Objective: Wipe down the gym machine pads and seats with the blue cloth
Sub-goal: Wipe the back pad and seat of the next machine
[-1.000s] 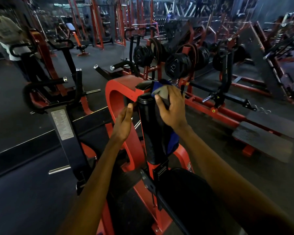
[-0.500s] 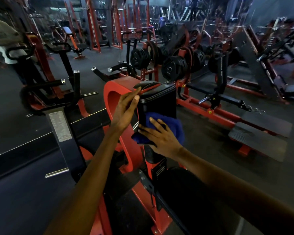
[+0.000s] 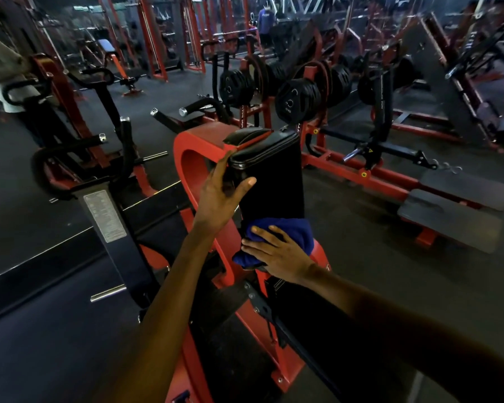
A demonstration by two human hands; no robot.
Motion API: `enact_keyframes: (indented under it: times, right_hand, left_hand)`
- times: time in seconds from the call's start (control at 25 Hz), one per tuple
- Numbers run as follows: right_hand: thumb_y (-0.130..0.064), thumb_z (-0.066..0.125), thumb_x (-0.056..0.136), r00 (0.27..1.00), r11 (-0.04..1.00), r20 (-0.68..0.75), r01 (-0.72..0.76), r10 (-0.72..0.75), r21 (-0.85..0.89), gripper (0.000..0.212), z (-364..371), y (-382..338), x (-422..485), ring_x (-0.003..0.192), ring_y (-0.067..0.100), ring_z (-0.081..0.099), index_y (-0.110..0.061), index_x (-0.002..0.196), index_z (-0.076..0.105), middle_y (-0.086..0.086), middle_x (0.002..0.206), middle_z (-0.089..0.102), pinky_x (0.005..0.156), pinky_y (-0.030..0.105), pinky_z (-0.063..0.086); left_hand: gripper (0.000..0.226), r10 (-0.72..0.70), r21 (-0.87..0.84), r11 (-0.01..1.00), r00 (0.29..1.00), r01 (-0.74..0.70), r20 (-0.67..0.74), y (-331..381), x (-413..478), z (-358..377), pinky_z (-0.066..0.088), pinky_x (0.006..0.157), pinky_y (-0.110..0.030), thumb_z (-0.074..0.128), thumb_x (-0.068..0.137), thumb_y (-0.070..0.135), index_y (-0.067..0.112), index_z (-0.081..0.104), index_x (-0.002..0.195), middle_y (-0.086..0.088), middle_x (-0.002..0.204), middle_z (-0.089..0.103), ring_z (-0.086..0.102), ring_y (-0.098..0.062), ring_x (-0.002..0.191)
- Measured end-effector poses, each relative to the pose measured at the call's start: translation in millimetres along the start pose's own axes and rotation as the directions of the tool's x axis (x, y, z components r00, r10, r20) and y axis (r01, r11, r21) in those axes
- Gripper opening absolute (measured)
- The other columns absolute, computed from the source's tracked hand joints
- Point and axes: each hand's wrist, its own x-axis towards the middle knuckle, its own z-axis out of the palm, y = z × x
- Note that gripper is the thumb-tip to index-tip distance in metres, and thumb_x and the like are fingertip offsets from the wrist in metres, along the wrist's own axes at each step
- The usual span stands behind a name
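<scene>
An upright black chest pad (image 3: 274,181) stands on a red machine frame (image 3: 197,149) in front of me. My right hand (image 3: 277,253) presses the bunched blue cloth (image 3: 285,237) flat against the lower end of the pad's face, fingers spread. My left hand (image 3: 220,193) rests on the pad's left side near the top, fingers straight and thumb out, holding nothing. The black seat (image 3: 317,330) lies below the pad, partly hidden by my right forearm.
A black post with a label plate (image 3: 105,216) stands to my left. Loaded weight plates (image 3: 297,100) sit on a rack behind the pad. Red bars and black footplates (image 3: 454,210) lie on the floor at right. A person (image 3: 0,71) stands at far left.
My right hand has wiped the blue cloth from the pad's top down to its lower end. My left hand has slid up the pad's left side and opened.
</scene>
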Motion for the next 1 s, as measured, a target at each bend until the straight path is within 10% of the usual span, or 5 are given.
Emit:
enact_keyframes:
  times: [0.4, 0.56, 0.72, 0.92, 1.0]
  right_hand:
    - [-0.016, 0.057, 0.075, 0.988, 0.988, 0.039, 0.148, -0.15, 0.041, 0.064, 7, 17, -35, 0.143, 0.021, 0.031, -0.022, 0.139, 0.06, -0.008, 0.147, 0.055, 0.126, 0.038, -0.005]
    - [-0.016, 0.052, 0.078, 0.973, 0.89, -0.01, -0.206, 0.229, 0.407, 0.077, 9, -15, -48, 0.148, 0.024, 0.024, -0.021, 0.152, 0.034, -0.009, 0.157, 0.035, 0.124, 0.042, 0.017]
    - [-0.019, 0.05, 0.104, 0.705, 0.429, -0.003, -0.427, 0.709, 0.796, 0.06, 0, -28, -23, 0.155, 0.018, 0.02, -0.016, 0.158, 0.026, -0.009, 0.166, 0.023, 0.117, 0.054, 0.031]
    - [-0.018, 0.054, 0.105, 0.518, 0.263, 0.012, -0.454, 0.855, 0.851, 0.059, -31, -9, 22, 0.155, 0.016, 0.02, -0.009, 0.158, 0.029, -0.008, 0.166, 0.02, 0.124, 0.045, 0.027]
    - [-0.02, 0.053, 0.105, 0.573, 0.329, -0.003, -0.466, 0.82, 0.821, 0.061, -24, -16, 20, 0.155, 0.024, 0.019, -0.009, 0.159, 0.027, -0.001, 0.167, 0.018, 0.125, 0.039, 0.021]
  left_hand:
    - [0.082, -0.067, 0.016, 0.998, 0.997, 0.066, 0.047, 11, -5, 1, 0.056, 0.093, -0.028, 0.073, 0.092, 0.04, 0.022, 0.028, 0.157, 0.016, 0.117, 0.066, 0.067, 0.002, 0.103]
    - [0.086, -0.069, 0.017, 0.997, 0.997, 0.069, 0.035, 7, -8, 2, 0.054, 0.101, -0.04, 0.072, 0.089, 0.05, 0.027, 0.026, 0.157, 0.006, 0.133, 0.064, 0.064, -0.009, 0.118]
    - [0.084, -0.088, 0.051, 0.995, 0.994, 0.085, 0.061, 15, -7, -2, 0.054, 0.098, -0.03, 0.072, 0.092, 0.041, 0.023, 0.023, 0.159, 0.01, 0.128, 0.063, 0.065, -0.009, 0.113]
    - [0.079, -0.112, 0.122, 0.988, 0.988, 0.099, 0.102, 24, -5, -7, 0.047, 0.086, -0.004, 0.07, 0.094, 0.038, 0.027, 0.024, 0.156, 0.024, 0.119, 0.058, 0.06, 0.014, 0.102]
    - [0.079, -0.131, 0.116, 0.986, 0.985, 0.118, 0.111, 26, -4, -9, 0.044, 0.083, 0.0, 0.071, 0.094, 0.037, 0.029, 0.024, 0.156, 0.024, 0.117, 0.058, 0.058, 0.022, 0.096]
